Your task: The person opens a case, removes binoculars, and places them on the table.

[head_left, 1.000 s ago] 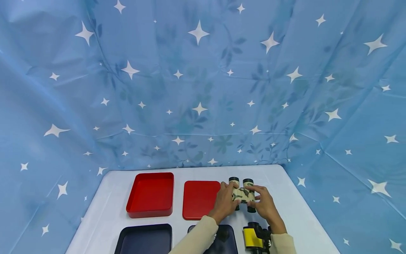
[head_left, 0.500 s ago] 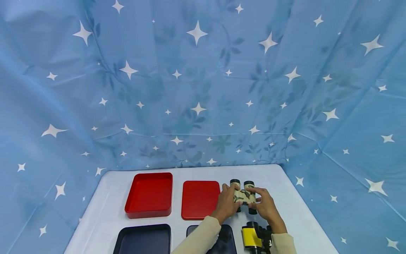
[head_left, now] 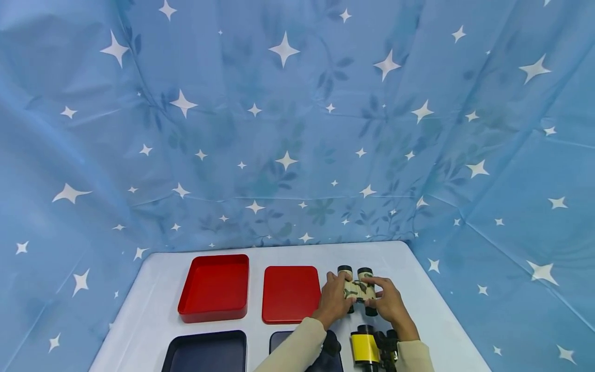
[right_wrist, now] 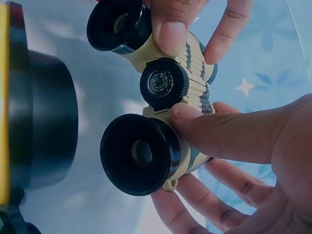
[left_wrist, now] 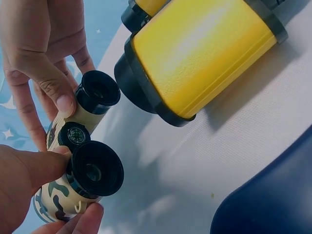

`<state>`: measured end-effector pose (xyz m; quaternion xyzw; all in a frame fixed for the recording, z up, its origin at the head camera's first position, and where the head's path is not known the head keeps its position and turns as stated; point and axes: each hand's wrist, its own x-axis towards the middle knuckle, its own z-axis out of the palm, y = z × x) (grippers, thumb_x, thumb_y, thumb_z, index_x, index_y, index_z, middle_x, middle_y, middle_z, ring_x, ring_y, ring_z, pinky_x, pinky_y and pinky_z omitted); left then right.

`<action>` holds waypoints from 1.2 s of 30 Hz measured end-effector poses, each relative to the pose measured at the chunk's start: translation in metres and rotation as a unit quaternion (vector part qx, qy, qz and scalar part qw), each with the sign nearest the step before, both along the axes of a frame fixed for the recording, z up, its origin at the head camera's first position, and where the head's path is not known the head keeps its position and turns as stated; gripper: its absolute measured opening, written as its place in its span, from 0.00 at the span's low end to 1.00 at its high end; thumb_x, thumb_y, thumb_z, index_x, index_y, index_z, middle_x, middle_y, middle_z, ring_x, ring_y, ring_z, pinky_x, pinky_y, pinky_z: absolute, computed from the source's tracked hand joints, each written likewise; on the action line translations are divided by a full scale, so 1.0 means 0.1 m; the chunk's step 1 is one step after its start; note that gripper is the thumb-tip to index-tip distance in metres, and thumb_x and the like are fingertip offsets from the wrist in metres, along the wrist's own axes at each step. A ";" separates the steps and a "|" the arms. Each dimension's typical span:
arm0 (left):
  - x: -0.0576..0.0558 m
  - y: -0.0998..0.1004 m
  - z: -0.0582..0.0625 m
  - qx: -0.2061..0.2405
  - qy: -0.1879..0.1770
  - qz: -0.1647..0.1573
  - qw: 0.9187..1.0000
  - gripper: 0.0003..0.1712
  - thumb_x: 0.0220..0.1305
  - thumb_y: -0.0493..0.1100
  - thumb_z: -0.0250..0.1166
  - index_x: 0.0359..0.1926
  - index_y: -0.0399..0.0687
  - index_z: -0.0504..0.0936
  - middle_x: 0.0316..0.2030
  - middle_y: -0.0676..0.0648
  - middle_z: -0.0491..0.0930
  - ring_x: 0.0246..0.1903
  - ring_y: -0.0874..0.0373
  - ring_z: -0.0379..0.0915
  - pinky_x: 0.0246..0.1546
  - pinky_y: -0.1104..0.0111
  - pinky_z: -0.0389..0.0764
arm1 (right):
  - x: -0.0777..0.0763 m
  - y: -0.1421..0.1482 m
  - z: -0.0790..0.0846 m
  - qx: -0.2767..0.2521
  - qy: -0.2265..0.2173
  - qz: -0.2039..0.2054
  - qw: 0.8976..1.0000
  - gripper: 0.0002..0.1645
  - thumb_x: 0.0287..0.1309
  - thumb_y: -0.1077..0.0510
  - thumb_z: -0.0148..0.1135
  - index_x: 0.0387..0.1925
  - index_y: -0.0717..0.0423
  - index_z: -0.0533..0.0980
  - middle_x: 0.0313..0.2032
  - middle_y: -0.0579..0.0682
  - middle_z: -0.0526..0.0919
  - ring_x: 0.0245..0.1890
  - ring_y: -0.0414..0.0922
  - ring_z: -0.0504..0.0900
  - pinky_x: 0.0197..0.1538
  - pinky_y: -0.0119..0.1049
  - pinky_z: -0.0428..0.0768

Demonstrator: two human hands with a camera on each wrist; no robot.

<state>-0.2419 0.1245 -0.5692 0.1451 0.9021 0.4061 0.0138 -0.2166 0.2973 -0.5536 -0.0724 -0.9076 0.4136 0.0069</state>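
Note:
Both hands hold a pair of camouflage binoculars with black eyecups, at the right side of the table. My left hand grips the left barrel, and its thumb presses beside an eyecup. Around the right barrel is my right hand; its thumb lies along the top and its other fingers reach underneath. Between the barrels sits a black wheel with a small compass. The eyepieces face toward the person. Yellow and black binoculars stand just nearer, partly hidden by the right sleeve.
A red open tray is at the back left, with a flat red tray or lid beside it. Nearer are a dark navy tray and another navy piece, partly behind the left sleeve. A blue star-patterned curtain surrounds the white table.
The camouflage binoculars have moved slightly right and toward the person, with both hands staying on them. The head view has shifted a little. Trays and yellow binoculars keep their places.

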 end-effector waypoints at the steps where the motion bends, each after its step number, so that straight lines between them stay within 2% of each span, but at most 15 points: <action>1: 0.00 0.00 -0.01 0.000 0.004 -0.002 1.000 0.29 0.58 0.49 0.74 0.57 0.62 0.71 0.47 0.50 0.69 0.38 0.64 0.68 0.37 0.73 0.76 | 0.00 0.00 -0.01 -0.001 -0.003 -0.002 1.000 0.36 0.48 0.73 0.70 0.61 0.51 0.77 0.63 0.65 0.67 0.47 0.59 0.77 0.39 0.45 0.83; 7: -0.01 0.03 -0.06 -0.007 0.007 -0.008 1.000 0.28 0.58 0.49 0.74 0.57 0.60 0.71 0.47 0.49 0.70 0.37 0.64 0.68 0.37 0.73 0.76 | -0.01 0.02 -0.06 -0.006 -0.021 -0.014 1.000 0.36 0.48 0.75 0.69 0.61 0.51 0.77 0.64 0.66 0.66 0.48 0.60 0.77 0.39 0.44 0.83; 11: -0.03 0.06 -0.09 -0.013 -0.004 -0.008 1.000 0.28 0.58 0.49 0.74 0.57 0.60 0.72 0.48 0.49 0.70 0.37 0.63 0.69 0.38 0.71 0.77 | -0.03 0.04 -0.10 0.005 -0.025 -0.018 1.000 0.37 0.46 0.75 0.70 0.59 0.51 0.78 0.64 0.67 0.67 0.48 0.61 0.77 0.39 0.46 0.83; 16: -0.04 0.10 -0.13 -0.013 -0.019 -0.005 1.000 0.28 0.57 0.47 0.75 0.56 0.62 0.72 0.48 0.49 0.70 0.37 0.62 0.70 0.39 0.70 0.78 | -0.06 0.06 -0.15 0.017 -0.027 -0.022 0.999 0.38 0.42 0.76 0.72 0.59 0.52 0.79 0.63 0.67 0.68 0.44 0.58 0.79 0.37 0.44 0.82; 24: -0.04 0.14 -0.17 -0.033 -0.023 -0.004 0.999 0.28 0.57 0.47 0.75 0.56 0.61 0.72 0.47 0.48 0.70 0.36 0.61 0.70 0.37 0.69 0.78 | -0.05 0.08 -0.21 0.023 -0.039 -0.031 0.999 0.39 0.41 0.76 0.72 0.58 0.52 0.79 0.63 0.66 0.69 0.40 0.53 0.78 0.33 0.40 0.79; 36: -0.06 0.20 -0.21 -0.044 -0.006 -0.008 0.999 0.29 0.57 0.47 0.75 0.56 0.60 0.72 0.46 0.48 0.70 0.34 0.61 0.71 0.38 0.69 0.79 | -0.04 0.11 -0.20 0.028 -0.032 -0.028 0.999 0.37 0.42 0.76 0.71 0.57 0.53 0.79 0.61 0.64 0.71 0.33 0.48 0.77 0.29 0.38 0.75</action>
